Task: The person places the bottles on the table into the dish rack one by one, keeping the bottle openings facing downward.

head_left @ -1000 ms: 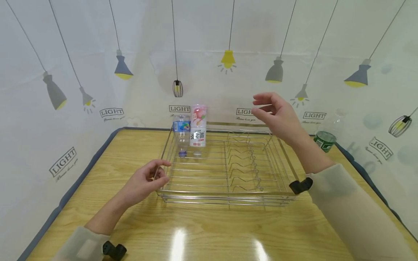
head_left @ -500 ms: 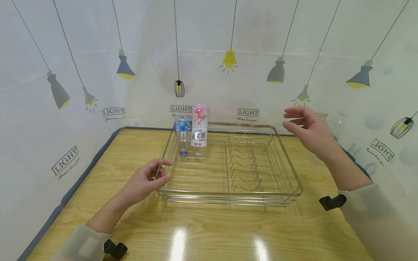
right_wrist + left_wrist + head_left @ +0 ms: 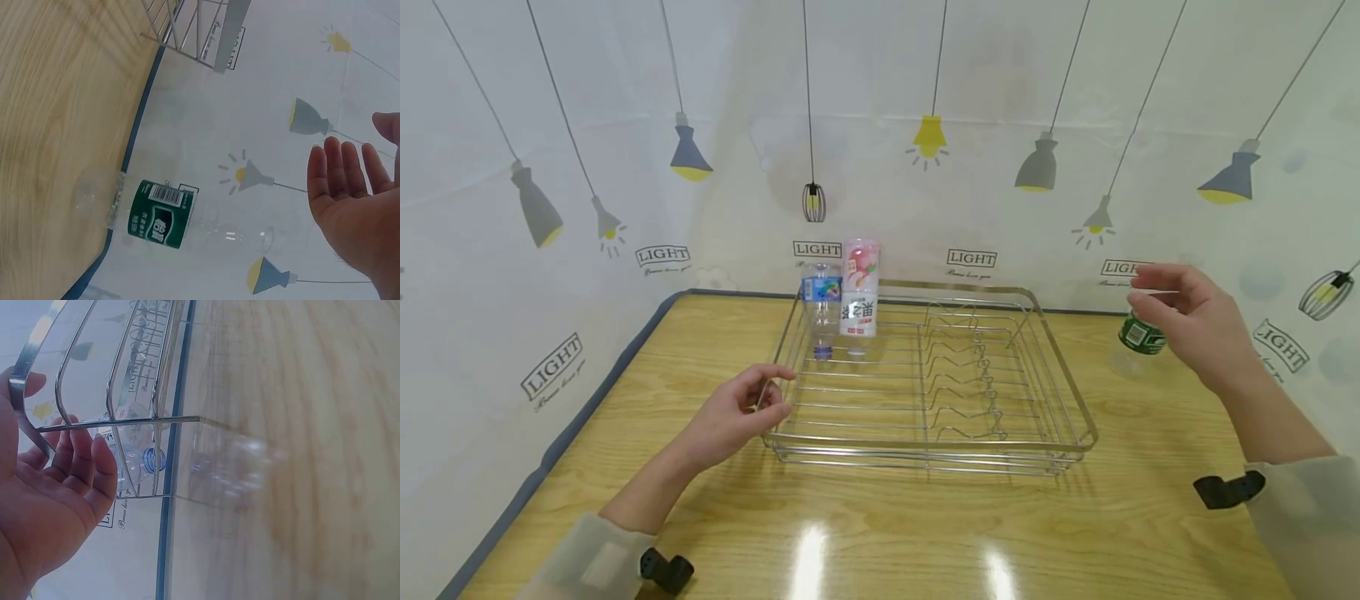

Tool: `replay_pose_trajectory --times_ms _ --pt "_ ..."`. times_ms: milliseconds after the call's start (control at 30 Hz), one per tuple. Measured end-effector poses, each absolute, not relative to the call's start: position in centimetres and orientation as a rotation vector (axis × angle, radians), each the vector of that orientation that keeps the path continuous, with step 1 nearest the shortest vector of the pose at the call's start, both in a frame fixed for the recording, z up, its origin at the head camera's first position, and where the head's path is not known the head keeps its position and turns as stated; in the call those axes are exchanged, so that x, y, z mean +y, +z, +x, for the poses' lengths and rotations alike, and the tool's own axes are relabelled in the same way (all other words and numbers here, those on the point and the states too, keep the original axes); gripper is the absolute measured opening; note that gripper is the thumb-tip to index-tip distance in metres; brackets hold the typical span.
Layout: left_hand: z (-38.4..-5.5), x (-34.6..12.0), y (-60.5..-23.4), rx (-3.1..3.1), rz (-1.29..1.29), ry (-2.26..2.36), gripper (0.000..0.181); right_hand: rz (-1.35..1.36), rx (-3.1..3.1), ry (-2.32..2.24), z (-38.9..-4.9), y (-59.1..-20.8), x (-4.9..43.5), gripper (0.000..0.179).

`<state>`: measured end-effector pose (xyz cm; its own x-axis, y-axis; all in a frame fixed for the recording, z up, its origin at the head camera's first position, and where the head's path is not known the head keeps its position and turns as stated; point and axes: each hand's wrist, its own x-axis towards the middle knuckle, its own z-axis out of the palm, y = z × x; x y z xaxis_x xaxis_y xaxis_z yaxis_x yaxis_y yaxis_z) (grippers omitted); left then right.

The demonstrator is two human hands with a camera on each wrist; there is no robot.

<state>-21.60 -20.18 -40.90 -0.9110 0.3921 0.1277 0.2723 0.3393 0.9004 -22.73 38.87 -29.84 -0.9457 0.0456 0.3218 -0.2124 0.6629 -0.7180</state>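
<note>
A silver wire dish rack point(image 3: 923, 373) stands on the wooden table. At its left front corner, the left hand point(image 3: 730, 421) holds the metal rim; in the left wrist view the rim point(image 3: 24, 403) passes between thumb and fingers. Two plastic bottles lean cap down in the back left of the rack: one with a blue label point(image 3: 822, 290), one with a pink and white label point(image 3: 860, 287). The right hand point(image 3: 1206, 333) hovers by a clear bottle with a green label point(image 3: 1142, 335), fingers relaxed. In the right wrist view this bottle point(image 3: 161, 214) stands apart from the hand.
The wooden table point(image 3: 880, 533) ends at a backdrop point(image 3: 880, 100) printed with hanging lamps. Bent wire dividers point(image 3: 962, 375) fill the rack's right half. A black device is worn on each sleeve cuff.
The right hand has moved right, from above the rack to beside the green-labelled bottle. The left hand stays at the rack's corner, and the two bottles in the rack have not moved.
</note>
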Motion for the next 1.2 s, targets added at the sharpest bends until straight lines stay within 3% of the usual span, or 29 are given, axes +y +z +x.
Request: replay_pose_trajectory --times_ms 500,933,1200 --pt "-21.6 -20.1 -40.9 2.484 0.611 1.631 0.037 -0.062 -2.571 1.162 -22.5 -33.0 44.3 0.048" --pt "-21.6 -20.2 -41.2 2.478 0.625 1.646 0.037 -0.298 -2.581 1.207 -24.0 -34.8 47.4 0.076" --pt "-21.7 -20.2 -41.0 2.468 0.615 1.651 0.038 -0.292 -2.569 1.231 -25.4 -36.2 48.2 0.09"
